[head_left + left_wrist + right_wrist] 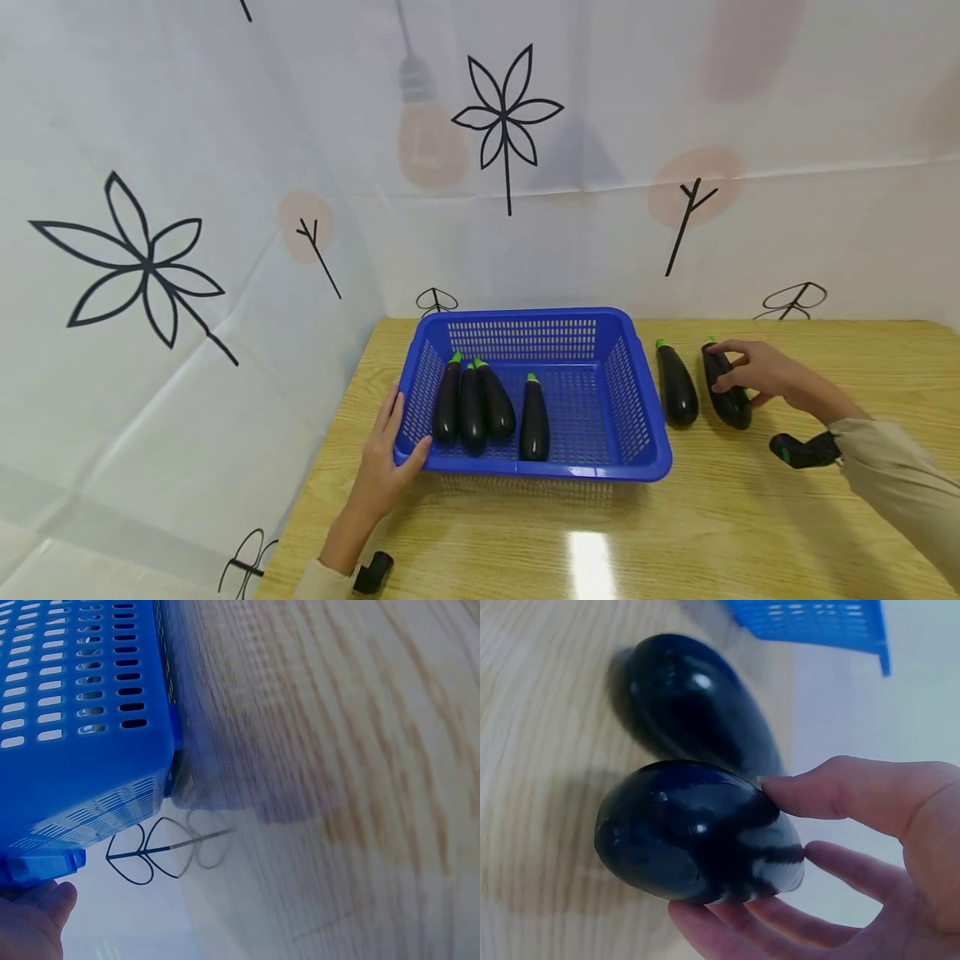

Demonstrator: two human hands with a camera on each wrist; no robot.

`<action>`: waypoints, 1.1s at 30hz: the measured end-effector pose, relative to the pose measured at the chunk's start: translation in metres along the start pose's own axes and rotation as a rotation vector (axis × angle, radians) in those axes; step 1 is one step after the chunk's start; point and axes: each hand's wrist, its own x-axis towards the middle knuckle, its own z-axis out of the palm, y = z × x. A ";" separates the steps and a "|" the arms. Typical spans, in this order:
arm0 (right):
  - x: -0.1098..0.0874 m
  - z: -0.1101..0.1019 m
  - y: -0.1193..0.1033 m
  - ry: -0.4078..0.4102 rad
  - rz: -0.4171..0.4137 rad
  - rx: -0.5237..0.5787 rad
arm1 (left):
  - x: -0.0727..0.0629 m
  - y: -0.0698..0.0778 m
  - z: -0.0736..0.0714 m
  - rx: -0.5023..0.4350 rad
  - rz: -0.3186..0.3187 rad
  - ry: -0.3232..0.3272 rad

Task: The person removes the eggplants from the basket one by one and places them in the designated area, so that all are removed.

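A blue plastic basket (517, 477) stands on the table with several dark eggplants inside. Three of these eggplants (472, 412) lie side by side at its left, and another eggplant (534, 425) lies apart near the middle. My left hand (382, 471) holds the basket's front left corner, fingers along the outside of the rim and thumb over the front edge. To the right of the basket, my right hand (761, 372) grips an eggplant (697, 832) between thumb and fingers. A second loose eggplant (677, 387) lies just left of it.
The wooden table (712, 517) extends in front and to the right of the basket. A white patterned cloth (592, 242) hangs behind the table and along its left side. Dark wrist devices (806, 450) sit at both sleeves.
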 end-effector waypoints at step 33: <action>-0.005 -0.010 -0.032 0.094 -0.073 -0.129 | 0.000 0.000 0.000 0.002 -0.001 0.002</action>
